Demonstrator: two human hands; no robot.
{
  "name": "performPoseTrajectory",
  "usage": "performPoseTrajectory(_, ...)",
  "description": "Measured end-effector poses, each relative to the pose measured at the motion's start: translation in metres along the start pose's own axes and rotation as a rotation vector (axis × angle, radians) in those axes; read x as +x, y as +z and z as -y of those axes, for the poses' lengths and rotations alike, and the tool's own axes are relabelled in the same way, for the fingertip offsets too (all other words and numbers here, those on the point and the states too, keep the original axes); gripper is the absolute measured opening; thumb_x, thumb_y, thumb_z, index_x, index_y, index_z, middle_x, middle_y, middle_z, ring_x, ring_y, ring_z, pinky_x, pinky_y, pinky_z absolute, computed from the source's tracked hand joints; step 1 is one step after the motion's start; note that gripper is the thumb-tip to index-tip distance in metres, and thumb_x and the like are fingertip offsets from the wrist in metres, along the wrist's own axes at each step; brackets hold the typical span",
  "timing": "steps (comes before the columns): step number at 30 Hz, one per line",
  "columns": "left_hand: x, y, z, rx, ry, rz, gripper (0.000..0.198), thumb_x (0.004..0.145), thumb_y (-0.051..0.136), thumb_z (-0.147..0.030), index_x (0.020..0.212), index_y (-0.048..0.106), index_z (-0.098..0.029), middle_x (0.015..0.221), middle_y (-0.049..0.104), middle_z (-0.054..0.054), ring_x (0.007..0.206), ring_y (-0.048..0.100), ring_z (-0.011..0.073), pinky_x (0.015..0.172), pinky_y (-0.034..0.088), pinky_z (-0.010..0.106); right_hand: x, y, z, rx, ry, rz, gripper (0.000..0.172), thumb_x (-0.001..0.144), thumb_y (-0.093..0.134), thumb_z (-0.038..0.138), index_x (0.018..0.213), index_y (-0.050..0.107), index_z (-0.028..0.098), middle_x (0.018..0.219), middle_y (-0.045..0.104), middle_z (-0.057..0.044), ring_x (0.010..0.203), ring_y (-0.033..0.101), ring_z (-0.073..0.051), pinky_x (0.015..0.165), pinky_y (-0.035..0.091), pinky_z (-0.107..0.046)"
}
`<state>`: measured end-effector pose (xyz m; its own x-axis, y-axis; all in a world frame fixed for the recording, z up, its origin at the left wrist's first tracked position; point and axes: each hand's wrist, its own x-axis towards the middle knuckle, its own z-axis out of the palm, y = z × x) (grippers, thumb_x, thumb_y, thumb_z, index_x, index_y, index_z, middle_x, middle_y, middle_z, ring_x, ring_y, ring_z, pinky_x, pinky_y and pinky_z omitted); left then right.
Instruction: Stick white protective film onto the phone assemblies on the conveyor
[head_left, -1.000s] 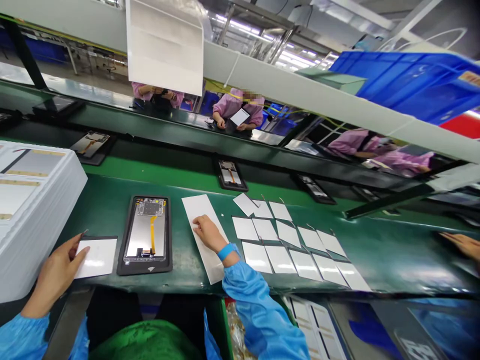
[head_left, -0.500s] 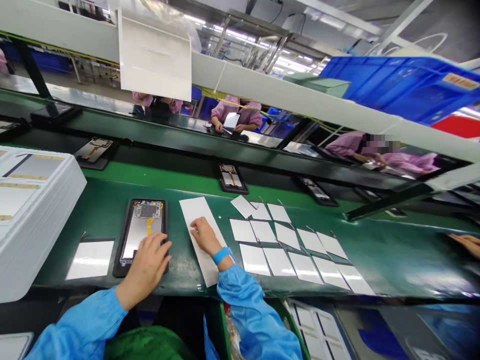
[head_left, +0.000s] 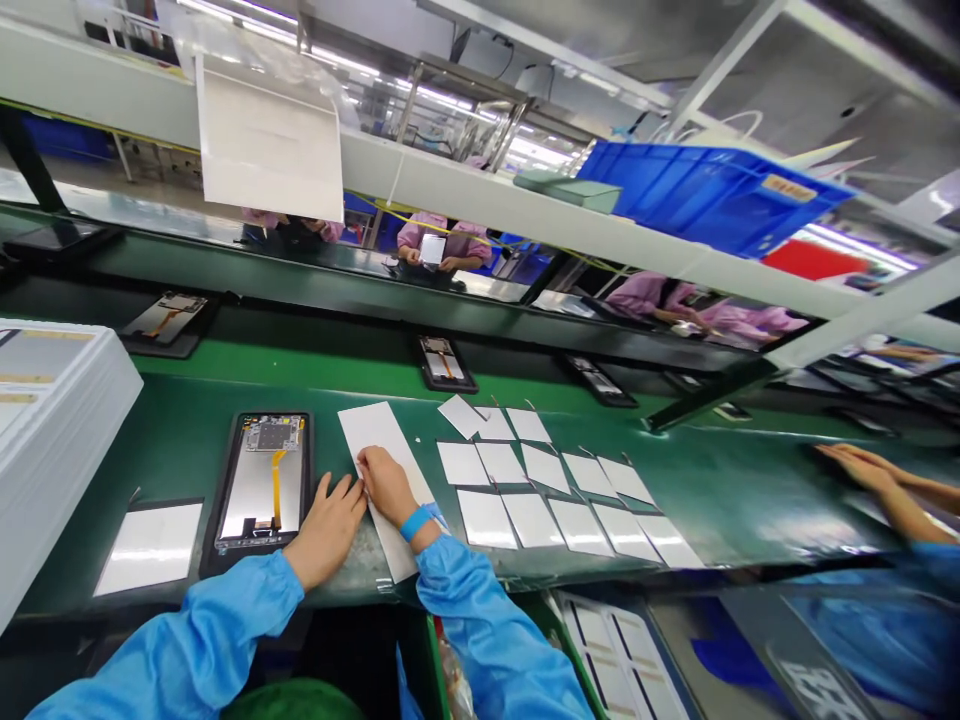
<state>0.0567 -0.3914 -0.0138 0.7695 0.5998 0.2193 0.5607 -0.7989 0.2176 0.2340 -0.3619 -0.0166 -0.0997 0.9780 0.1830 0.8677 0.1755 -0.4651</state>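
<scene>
My right hand (head_left: 386, 485) rests over a long white strip of sheet (head_left: 390, 437), thumb and fingers pinched together near its left edge; whatever is between the fingertips is too small to see. Fingers extended and slightly apart, my left hand (head_left: 330, 530) reaches to the same strip, its fingertips close to the right ones. Left of it an opened tablet (head_left: 259, 480) lies in a black tray, showing a circuit board and an orange ribbon cable. A white flat rectangular piece with a dark top edge (head_left: 154, 540) lies farther left.
Several similar white pieces (head_left: 487, 518) lie in rows to the right. Stacked white trays (head_left: 67, 440) stand at left. Behind runs a green belt (head_left: 337, 370) carrying devices in black trays. A co-worker's hands (head_left: 862, 470) are at far right. A blue crate (head_left: 705, 195) sits on the overhead shelf.
My left hand has moved right, off the tablet to beside my right hand at the white strip. My right hand stays over the strip. The camera view has shifted to the right.
</scene>
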Motion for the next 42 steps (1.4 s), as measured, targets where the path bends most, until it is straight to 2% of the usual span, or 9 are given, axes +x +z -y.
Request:
performPoseTrajectory(3, 0.004, -0.010, -0.004, -0.003, 0.002, 0.023, 0.045, 0.089, 0.044, -0.014, 0.132, 0.056, -0.010, 0.138, 0.055, 0.019, 0.131, 0.043, 0.0339, 0.115, 0.021, 0.060, -0.002, -0.009, -0.007, 0.132, 0.021, -0.081, 0.010, 0.092, 0.047, 0.017, 0.096, 0.056, 0.019, 0.092, 0.063, -0.005, 0.085, 0.059, -0.018, 0.080, 0.049, -0.031)
performPoseTrajectory(6, 0.009, -0.014, -0.007, -0.013, -0.016, 0.041, 0.044, 0.089, 0.042, -0.012, 0.130, 0.056, -0.006, 0.136, 0.056, 0.021, 0.128, 0.045, 0.0345, 0.114, 0.023, 0.059, 0.001, -0.025, -0.004, 0.393, 0.120, -0.222, 0.011, 0.091, 0.051, 0.030, 0.094, 0.055, 0.020, 0.090, 0.063, -0.005, 0.082, 0.061, -0.018, 0.077, 0.050, -0.032)
performPoseTrajectory(10, -0.004, -0.023, -0.008, -0.038, 0.006, -0.007, 0.042, 0.093, 0.042, -0.018, 0.132, 0.054, -0.007, 0.147, 0.045, 0.021, 0.136, 0.038, 0.0348, 0.113, 0.026, 0.057, 0.019, -0.033, 0.032, 0.725, 0.181, -0.209, 0.026, 0.083, 0.065, 0.039, 0.097, 0.055, 0.020, 0.087, 0.063, -0.003, 0.080, 0.063, -0.017, 0.074, 0.051, -0.031)
performPoseTrajectory(13, -0.034, -0.041, 0.004, -0.061, 0.003, -0.093, 0.038, 0.095, 0.043, -0.020, 0.131, 0.053, -0.012, 0.146, 0.047, 0.017, 0.136, 0.038, 0.0308, 0.115, 0.026, 0.052, 0.040, -0.017, 0.069, 0.811, 0.170, -0.116, 0.030, 0.076, 0.072, 0.037, 0.096, 0.056, 0.021, 0.081, 0.064, 0.000, 0.074, 0.062, -0.015, 0.072, 0.051, -0.029)
performPoseTrajectory(16, -0.070, -0.059, 0.033, -0.056, -0.111, -0.134, 0.036, 0.094, 0.042, -0.014, 0.127, 0.055, -0.016, 0.130, 0.058, 0.013, 0.127, 0.046, 0.0271, 0.113, 0.030, 0.049, 0.065, 0.014, 0.096, 0.808, 0.162, -0.011, 0.027, 0.073, 0.070, 0.033, 0.092, 0.056, 0.021, 0.073, 0.062, 0.003, 0.068, 0.061, -0.013, 0.068, 0.050, -0.028)
performPoseTrajectory(18, -0.089, -0.067, 0.057, -0.028, -0.197, -0.144, 0.039, 0.091, 0.041, -0.008, 0.126, 0.056, -0.016, 0.128, 0.058, 0.013, 0.125, 0.047, 0.0273, 0.110, 0.032, 0.050, 0.079, 0.035, 0.107, 0.762, 0.181, 0.047, 0.024, 0.072, 0.067, 0.031, 0.091, 0.055, 0.021, 0.071, 0.062, 0.004, 0.065, 0.060, -0.013, 0.067, 0.051, -0.027)
performPoseTrajectory(23, -0.101, -0.073, 0.099, 0.051, -0.313, -0.124, 0.046, 0.086, 0.037, 0.000, 0.125, 0.056, -0.015, 0.134, 0.055, 0.013, 0.127, 0.043, 0.0289, 0.107, 0.034, 0.051, 0.101, 0.069, 0.114, 0.643, 0.217, 0.114, 0.019, 0.074, 0.063, 0.026, 0.090, 0.053, 0.022, 0.069, 0.063, 0.005, 0.063, 0.061, -0.013, 0.060, 0.052, -0.025)
performPoseTrajectory(32, -0.090, -0.071, 0.114, 0.055, -0.347, -0.121, 0.058, 0.081, 0.037, 0.003, 0.134, 0.052, -0.015, 0.139, 0.050, 0.014, 0.128, 0.040, 0.0293, 0.106, 0.033, 0.051, 0.110, 0.079, 0.116, 0.521, 0.183, 0.131, 0.016, 0.075, 0.063, 0.020, 0.088, 0.054, 0.022, 0.071, 0.064, 0.005, 0.066, 0.064, -0.013, 0.067, 0.052, -0.027)
performPoseTrajectory(42, -0.074, -0.065, 0.121, 0.106, -0.368, -0.119, 0.046, 0.091, 0.040, -0.006, 0.134, 0.054, -0.016, 0.132, 0.053, 0.014, 0.120, 0.042, 0.0294, 0.101, 0.036, 0.049, 0.108, 0.077, 0.121, 0.401, 0.151, 0.118, 0.016, 0.078, 0.062, 0.016, 0.090, 0.055, 0.023, 0.074, 0.066, 0.004, 0.069, 0.066, -0.014, 0.071, 0.051, -0.027)
